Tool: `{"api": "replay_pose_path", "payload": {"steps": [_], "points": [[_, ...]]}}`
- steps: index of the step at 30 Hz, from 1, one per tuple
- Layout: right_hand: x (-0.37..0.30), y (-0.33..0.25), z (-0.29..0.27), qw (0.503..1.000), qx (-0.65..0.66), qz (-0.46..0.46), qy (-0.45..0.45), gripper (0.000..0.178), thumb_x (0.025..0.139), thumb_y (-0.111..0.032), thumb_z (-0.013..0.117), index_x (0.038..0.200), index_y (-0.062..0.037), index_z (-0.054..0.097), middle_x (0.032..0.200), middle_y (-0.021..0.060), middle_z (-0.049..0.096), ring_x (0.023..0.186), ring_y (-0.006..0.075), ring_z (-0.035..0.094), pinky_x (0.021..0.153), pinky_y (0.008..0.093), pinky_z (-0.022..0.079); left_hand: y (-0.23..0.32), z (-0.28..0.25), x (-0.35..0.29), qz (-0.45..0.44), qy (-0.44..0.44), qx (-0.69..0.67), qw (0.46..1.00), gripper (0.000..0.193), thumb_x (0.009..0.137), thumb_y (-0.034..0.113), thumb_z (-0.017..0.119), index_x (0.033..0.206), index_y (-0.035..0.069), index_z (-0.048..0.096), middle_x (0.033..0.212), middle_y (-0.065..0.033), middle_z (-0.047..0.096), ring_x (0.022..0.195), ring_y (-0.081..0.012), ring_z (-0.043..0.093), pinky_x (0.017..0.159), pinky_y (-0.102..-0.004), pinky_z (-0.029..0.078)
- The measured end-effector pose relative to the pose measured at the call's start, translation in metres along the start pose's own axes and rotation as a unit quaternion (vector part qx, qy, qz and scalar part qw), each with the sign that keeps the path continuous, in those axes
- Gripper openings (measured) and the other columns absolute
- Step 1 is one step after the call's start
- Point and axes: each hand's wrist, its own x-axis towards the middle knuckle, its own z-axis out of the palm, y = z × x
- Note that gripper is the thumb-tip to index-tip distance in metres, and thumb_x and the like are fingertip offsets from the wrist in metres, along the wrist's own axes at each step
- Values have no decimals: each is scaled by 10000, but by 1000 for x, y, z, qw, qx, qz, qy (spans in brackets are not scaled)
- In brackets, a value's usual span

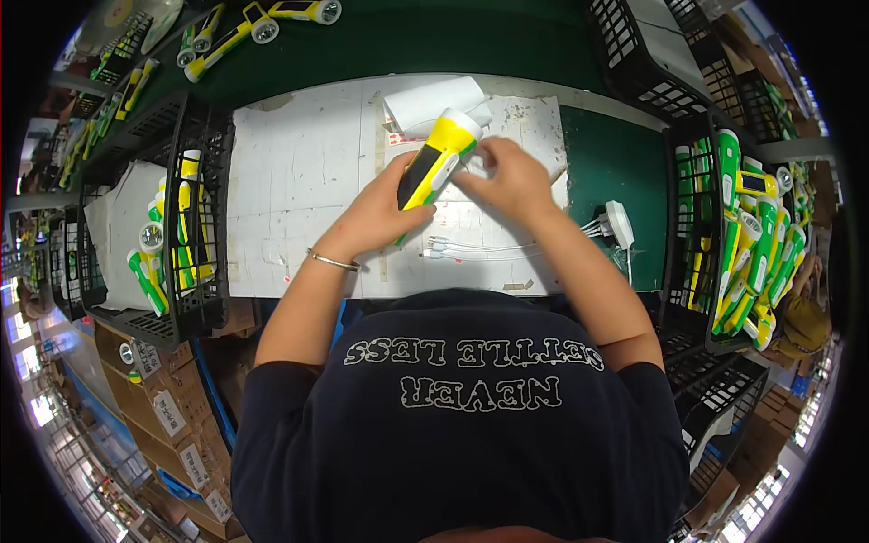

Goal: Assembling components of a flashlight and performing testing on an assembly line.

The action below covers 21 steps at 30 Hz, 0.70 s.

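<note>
A yellow and green flashlight (441, 161) with a dark panel along its side is tilted above the white work board, its wide head pointing away to the right. My left hand (385, 204) is wrapped round its lower body, thumb across the side. Close against the flashlight's right side, my right hand (511, 181) has its thumb and fingers curled toward each other. Whatever lies between those fingertips is too small to make out. Just beyond the flashlight's head rests a white roll (434, 102) with a red-printed strip under it.
White charging cables (480, 252) run under my right forearm to a white plug block (619, 224). Black baskets of flashlights stand left (213, 213) and right (672, 217). Several more flashlights (262, 29) lie on the green table at the back. Cardboard boxes (172, 407) are at the lower left.
</note>
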Motion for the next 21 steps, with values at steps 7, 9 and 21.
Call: {"api": "replay_pose_path", "payload": {"steps": [7, 9, 21], "points": [[-4, 15, 2, 964, 263, 26, -16, 180, 832, -221, 618, 857, -43, 609, 715, 56, 604, 628, 148, 572, 590, 278, 448, -5, 5, 2, -8, 38, -20, 999, 684, 731, 161, 669, 1311, 25, 332, 1142, -162, 532, 1052, -239, 532, 910, -322, 406], [-9, 13, -10, 926, 369, 52, -63, 191, 843, -220, 615, 848, -29, 604, 696, 27, 584, 619, 104, 539, 577, 242, 426, -8, 8, 4, 7, 55, -32, 998, 691, 731, 165, 671, 1316, 26, 330, 1165, -157, 522, 1060, -225, 524, 909, -317, 408], [-18, -1, -40, 898, 428, 84, -54, 182, 846, -206, 636, 831, -29, 600, 669, -61, 509, 589, 11, 404, 524, 172, 322, 5, 32, 14, 60, 49, -21, 997, 721, 745, 181, 675, 1343, 21, 307, 1214, -154, 485, 1096, -230, 496, 921, -312, 399]]}}
